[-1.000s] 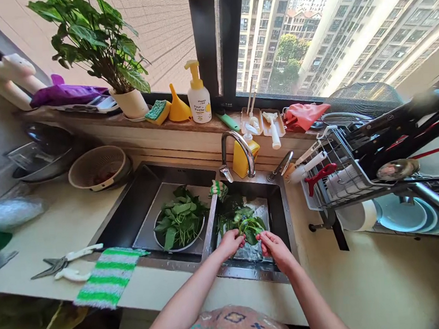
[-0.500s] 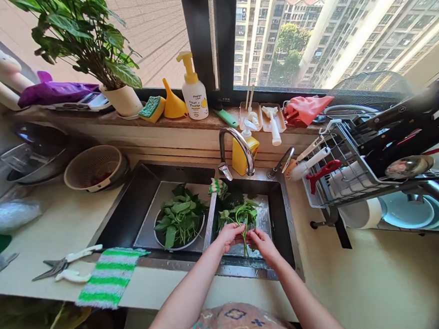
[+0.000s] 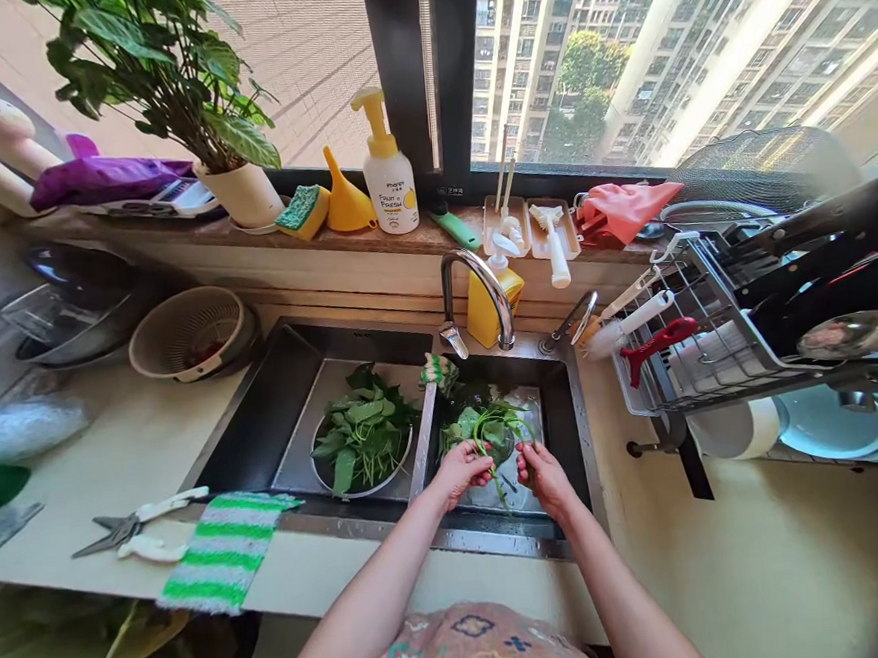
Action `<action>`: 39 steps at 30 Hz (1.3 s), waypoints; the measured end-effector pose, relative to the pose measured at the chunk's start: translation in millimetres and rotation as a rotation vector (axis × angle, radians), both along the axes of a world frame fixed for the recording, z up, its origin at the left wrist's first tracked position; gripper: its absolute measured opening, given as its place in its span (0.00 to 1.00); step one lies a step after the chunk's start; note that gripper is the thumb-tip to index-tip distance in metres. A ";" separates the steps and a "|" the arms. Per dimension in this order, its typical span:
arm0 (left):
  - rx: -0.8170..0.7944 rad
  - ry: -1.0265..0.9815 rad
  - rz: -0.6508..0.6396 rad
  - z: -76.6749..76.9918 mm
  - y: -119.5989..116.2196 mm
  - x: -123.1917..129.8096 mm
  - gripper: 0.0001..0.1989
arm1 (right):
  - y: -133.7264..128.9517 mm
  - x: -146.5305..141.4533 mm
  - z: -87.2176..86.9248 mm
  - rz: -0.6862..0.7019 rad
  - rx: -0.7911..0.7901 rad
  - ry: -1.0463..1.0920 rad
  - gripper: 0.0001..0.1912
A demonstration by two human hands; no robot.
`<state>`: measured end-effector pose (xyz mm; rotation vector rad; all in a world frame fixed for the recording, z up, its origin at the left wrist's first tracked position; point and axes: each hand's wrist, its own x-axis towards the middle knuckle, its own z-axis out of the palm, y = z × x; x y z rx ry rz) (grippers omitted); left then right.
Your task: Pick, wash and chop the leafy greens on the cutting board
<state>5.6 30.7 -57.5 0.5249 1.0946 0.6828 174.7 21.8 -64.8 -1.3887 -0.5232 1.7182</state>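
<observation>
Over the right sink basin (image 3: 574, 460), my left hand (image 3: 464, 471) pinches green vegetable stems (image 3: 485, 422). My right hand (image 3: 544, 477), a short way to the right, is closed on stems of the same bunch, which arch between the two hands. Below and behind them, green leaves (image 3: 461, 426) lie in the basin. In the left basin (image 3: 287, 420), a round bowl (image 3: 404, 470) holds a heap of leafy greens (image 3: 363, 430). The chrome faucet (image 3: 480, 271) curves above the right basin, beyond my hands.
A green-striped cloth (image 3: 225, 549) and white-handled pliers (image 3: 141, 523) lie on the left counter. Behind them stands a colander (image 3: 191, 331). To the right is a dish rack (image 3: 716, 320) with utensils and bowls. A soap bottle (image 3: 390, 182) and potted plant (image 3: 241, 192) line the sill.
My hands have drawn apart, the right one moving to the right. The stems, bunched close together before, now spread between them.
</observation>
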 end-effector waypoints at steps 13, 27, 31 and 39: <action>0.043 0.136 0.199 -7.4 -16.0 24.3 0.14 | -8.5 -34.2 -21.6 -0.007 -0.006 -0.128 0.20; 0.094 0.240 0.188 1.9 -5.6 4.7 0.16 | -3.2 -12.3 2.3 0.231 0.018 -0.085 0.17; 0.064 0.211 0.163 2.1 0.2 3.1 0.19 | -7.1 -16.4 4.8 0.317 0.126 -0.203 0.11; -0.017 0.161 0.087 -9.7 -13.2 1.6 0.21 | -9.2 -8.6 -9.5 0.489 0.314 -0.464 0.08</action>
